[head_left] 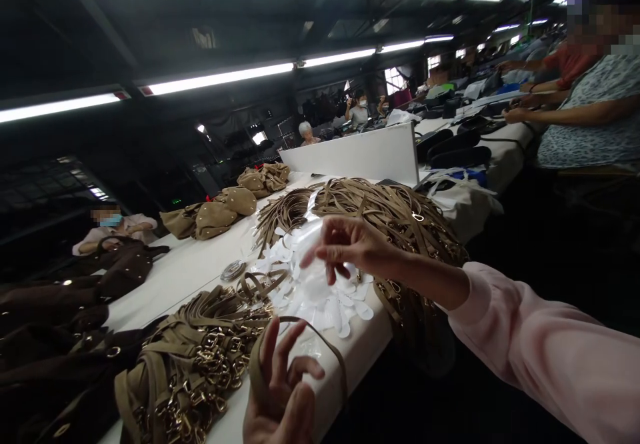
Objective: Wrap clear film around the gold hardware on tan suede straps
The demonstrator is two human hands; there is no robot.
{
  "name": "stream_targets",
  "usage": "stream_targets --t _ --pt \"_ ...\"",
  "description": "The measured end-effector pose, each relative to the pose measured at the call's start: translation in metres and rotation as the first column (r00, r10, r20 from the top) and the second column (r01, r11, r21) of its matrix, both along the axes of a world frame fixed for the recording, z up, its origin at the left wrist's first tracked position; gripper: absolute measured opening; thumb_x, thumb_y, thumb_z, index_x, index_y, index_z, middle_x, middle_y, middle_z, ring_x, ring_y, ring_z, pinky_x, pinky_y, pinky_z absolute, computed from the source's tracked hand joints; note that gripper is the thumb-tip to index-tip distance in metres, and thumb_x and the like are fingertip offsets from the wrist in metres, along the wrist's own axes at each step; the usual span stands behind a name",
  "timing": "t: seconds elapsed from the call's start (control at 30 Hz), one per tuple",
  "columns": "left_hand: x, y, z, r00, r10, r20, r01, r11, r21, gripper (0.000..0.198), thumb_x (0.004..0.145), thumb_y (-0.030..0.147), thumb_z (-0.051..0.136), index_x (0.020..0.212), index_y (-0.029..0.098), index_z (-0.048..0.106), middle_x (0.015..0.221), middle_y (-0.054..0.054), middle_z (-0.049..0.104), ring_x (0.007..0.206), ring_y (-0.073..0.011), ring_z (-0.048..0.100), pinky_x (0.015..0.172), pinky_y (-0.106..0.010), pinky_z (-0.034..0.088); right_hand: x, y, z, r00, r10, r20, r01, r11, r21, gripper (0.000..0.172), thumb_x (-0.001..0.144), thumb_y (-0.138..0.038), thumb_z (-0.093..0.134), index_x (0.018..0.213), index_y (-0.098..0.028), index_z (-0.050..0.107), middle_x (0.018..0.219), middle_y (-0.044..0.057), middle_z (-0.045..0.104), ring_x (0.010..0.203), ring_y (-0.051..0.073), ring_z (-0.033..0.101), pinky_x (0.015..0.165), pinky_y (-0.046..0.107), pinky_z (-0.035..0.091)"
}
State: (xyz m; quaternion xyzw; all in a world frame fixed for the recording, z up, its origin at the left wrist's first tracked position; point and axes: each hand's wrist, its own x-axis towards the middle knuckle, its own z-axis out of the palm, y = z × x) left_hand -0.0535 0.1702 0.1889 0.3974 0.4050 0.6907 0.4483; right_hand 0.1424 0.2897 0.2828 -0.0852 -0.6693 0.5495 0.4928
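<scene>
My left hand (pixel 285 391) is at the bottom middle, fingers half curled, with a brown strap (pixel 330 351) looped around it. The strap arcs right and hangs over the table edge. Above a heap of white plastic pieces (pixel 333 311) with rounded ends, my right hand (pixel 353 247) is bent in a pinch; its fingertips are blurred, and I cannot make out what is between them. Left of my left hand lies a pile of brown straps with gold-coloured clasps (pixel 210 357). A larger bundle of brown straps (pixel 380 204) lies behind my right hand.
A round metal tin (pixel 233 270) sits on the white table (pixel 165 284). Brown bags (pixel 225 214) lie farther back, dark bags (pixel 65 357) at left. An upright white board (pixel 355 154) stands behind the straps. One person (pixel 117 227) works at left, others at right.
</scene>
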Motion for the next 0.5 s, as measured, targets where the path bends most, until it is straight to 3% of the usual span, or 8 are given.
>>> stream_targets --t 0.07,0.13,0.2,0.27,0.37,0.5 --pt "0.010 0.016 0.012 0.994 0.082 -0.070 -0.077 0.994 0.080 0.083 0.064 0.031 0.087 0.139 0.032 0.050 0.136 -0.011 0.057 0.078 -0.0135 0.064 0.072 -0.024 0.056 -0.019 -0.008 -0.019 0.990 0.140 0.009 -0.139 0.988 -0.069 0.040 0.076 -0.042 0.077 0.079 -0.014 0.048 0.078 0.005 0.070 0.053 0.010 0.063 0.043 0.016 0.044" --pt "0.016 0.024 0.011 0.986 0.101 -0.129 -0.095 0.994 0.049 0.085 0.063 0.029 0.088 0.139 0.028 0.050 0.131 -0.011 0.060 0.087 -0.0165 0.066 0.077 -0.026 0.056 -0.033 -0.012 -0.046 0.981 0.195 0.001 -0.193 0.969 -0.157 0.041 0.071 -0.037 0.083 0.084 -0.012 0.054 0.073 0.003 0.069 0.053 0.009 0.062 0.046 0.016 0.046" --pt "0.017 0.025 0.001 0.970 0.089 -0.228 -0.101 0.994 -0.044 0.074 0.064 0.033 0.086 0.131 0.020 0.058 0.107 -0.009 0.070 0.077 -0.0155 0.065 0.070 -0.024 0.055 -0.041 -0.013 -0.070 0.981 0.193 0.021 -0.183 0.956 -0.230 0.043 0.067 -0.033 0.086 0.091 -0.009 0.060 0.070 0.002 0.067 0.054 0.009 0.061 0.049 0.017 0.048" --pt "0.015 0.022 -0.013 0.931 0.110 -0.347 -0.161 0.980 -0.120 0.053 0.067 0.040 0.084 0.111 0.014 0.070 0.072 -0.003 0.068 0.059 -0.0115 0.056 0.059 -0.020 0.049 -0.046 -0.013 -0.089 0.983 0.176 0.058 -0.155 0.952 -0.265 0.042 0.065 -0.032 0.087 0.092 -0.008 0.065 0.067 0.001 0.066 0.053 0.008 0.059 0.049 0.016 0.048" --pt "0.009 0.018 -0.030 0.887 0.118 -0.446 -0.225 0.955 -0.195 0.042 0.068 0.053 0.079 0.072 0.012 0.070 0.045 0.003 0.046 0.045 -0.0080 0.039 0.044 -0.018 0.036 -0.053 -0.013 -0.104 0.988 0.139 0.065 -0.118 0.958 -0.262 0.036 0.063 -0.034 0.087 0.079 -0.008 0.068 0.061 0.001 0.064 0.050 0.007 0.057 0.048 0.016 0.047" --pt "0.002 0.014 -0.045 0.899 0.105 -0.425 -0.228 0.941 -0.249 0.050 0.068 0.061 0.075 0.061 0.012 0.064 0.043 0.005 0.035 0.040 -0.0053 0.028 0.040 -0.018 0.023 -0.061 -0.021 -0.109 0.984 0.178 -0.007 -0.175 0.959 -0.225 0.033 0.072 -0.038 0.081 0.074 -0.009 0.067 0.057 0.001 0.061 0.048 0.010 0.057 0.047 0.019 0.047"
